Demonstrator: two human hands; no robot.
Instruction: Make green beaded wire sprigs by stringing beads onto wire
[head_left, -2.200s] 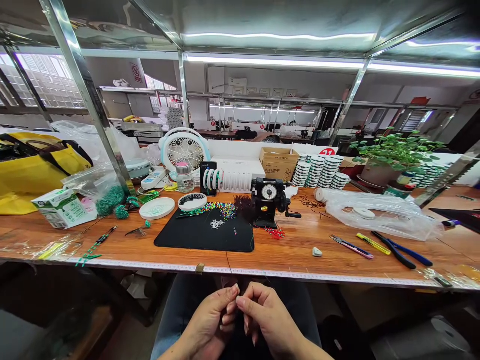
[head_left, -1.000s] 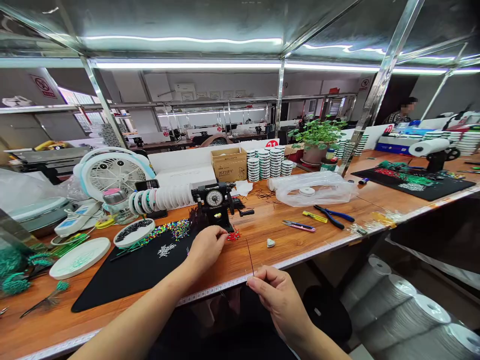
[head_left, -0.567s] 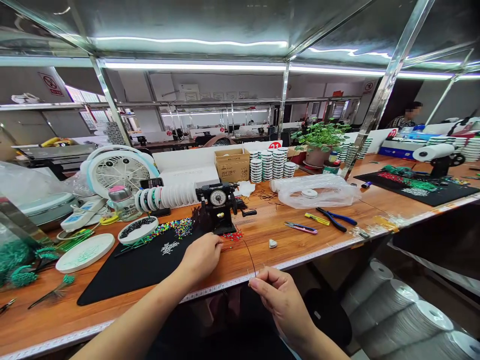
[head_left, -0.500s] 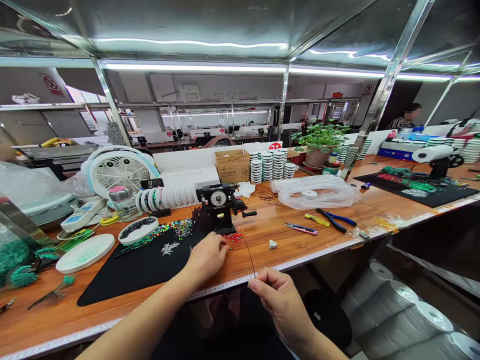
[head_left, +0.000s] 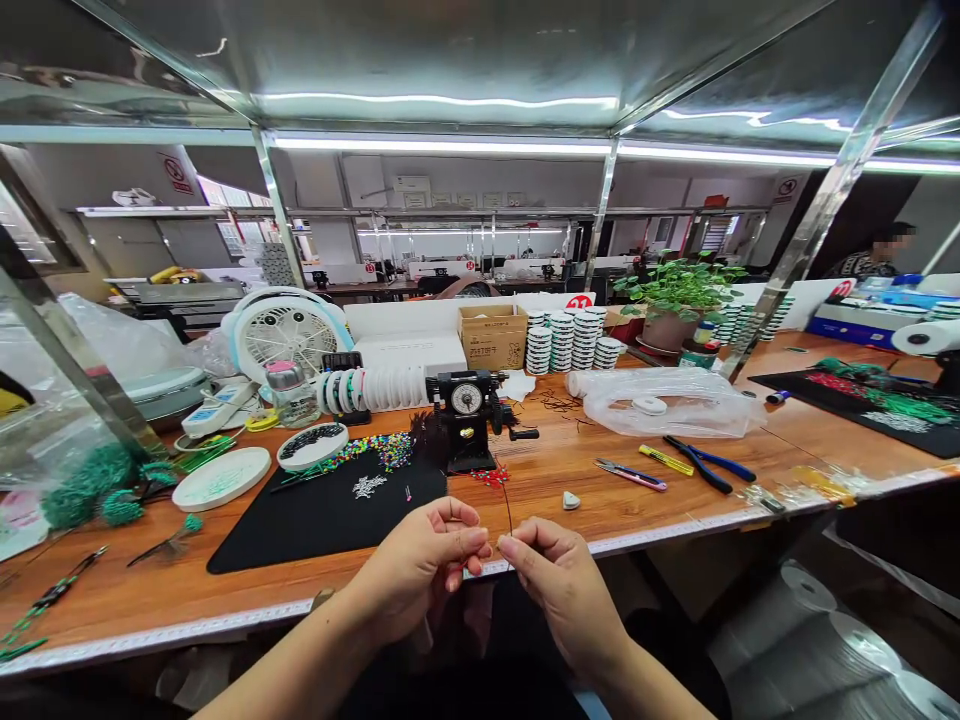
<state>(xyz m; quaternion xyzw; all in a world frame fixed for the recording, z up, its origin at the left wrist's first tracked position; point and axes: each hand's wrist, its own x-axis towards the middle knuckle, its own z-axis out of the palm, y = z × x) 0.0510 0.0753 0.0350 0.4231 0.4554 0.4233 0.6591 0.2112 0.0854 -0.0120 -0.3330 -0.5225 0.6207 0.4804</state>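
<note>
My right hand pinches a thin dark strand between thumb and forefinger at the bench's front edge. The strand's upper part stands up above the fingertips. Close beside it, my left hand has its thumb and forefinger pressed together. Whatever those fingers hold is too small to make out. Beyond the hands stands a small black hand-cranked machine with a round dial. White spools line up on its left side. Small red beads lie at its foot.
A black mat on the left carries coloured beads and small silvery pieces. A white dish sits beside it. To the right lie snips, a yellow cutter, blue pliers and a plastic bag.
My left hand has come back from the mat near the machine to beside my right hand. The right hand keeps its pinch on the strand. The whole view has shifted.
</note>
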